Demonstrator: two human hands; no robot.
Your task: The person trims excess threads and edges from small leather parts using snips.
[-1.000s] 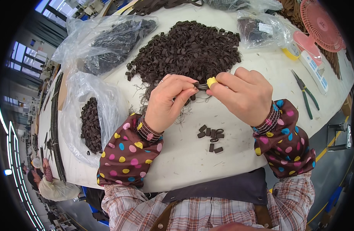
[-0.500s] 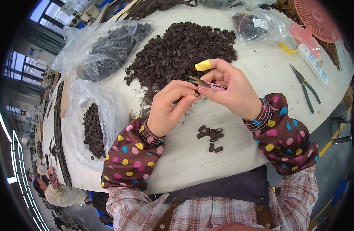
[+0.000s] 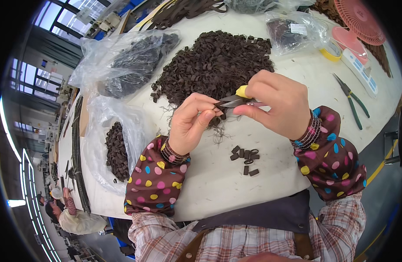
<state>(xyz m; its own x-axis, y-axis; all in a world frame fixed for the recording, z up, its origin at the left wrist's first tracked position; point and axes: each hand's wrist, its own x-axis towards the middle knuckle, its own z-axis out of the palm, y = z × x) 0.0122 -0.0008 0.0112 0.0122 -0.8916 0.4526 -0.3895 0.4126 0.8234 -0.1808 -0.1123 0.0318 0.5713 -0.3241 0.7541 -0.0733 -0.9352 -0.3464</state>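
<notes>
My left hand point(image 3: 191, 122) pinches a small dark brown piece point(image 3: 216, 106) between thumb and fingertips. My right hand point(image 3: 277, 102) grips small snips point(image 3: 230, 104), their pointed blades apart and reaching to the piece at my left fingertips. A yellow wrap point(image 3: 242, 91) covers a fingertip of my right hand. Just beyond both hands lies a large heap of dark brown cut loops point(image 3: 214, 56) with loose threads. Nearer me on the white tabletop point(image 3: 218, 187) is a small group of short rolled pieces point(image 3: 245, 157).
A plastic bag point(image 3: 115, 153) of brown pieces lies left, more bags point(image 3: 135, 61) behind. Dark strips point(image 3: 81, 157) run along the left edge. Pliers point(image 3: 353, 105), a power strip point(image 3: 358, 74), yellow tape point(image 3: 331, 54) and pink fan point(image 3: 358, 22) are right. A co-worker point(image 3: 76, 216) works at far left.
My right index finger, raised half a second ago, has curled back down, and the snips' blades now show spread at my left fingertips. The whole view has shifted slightly.
</notes>
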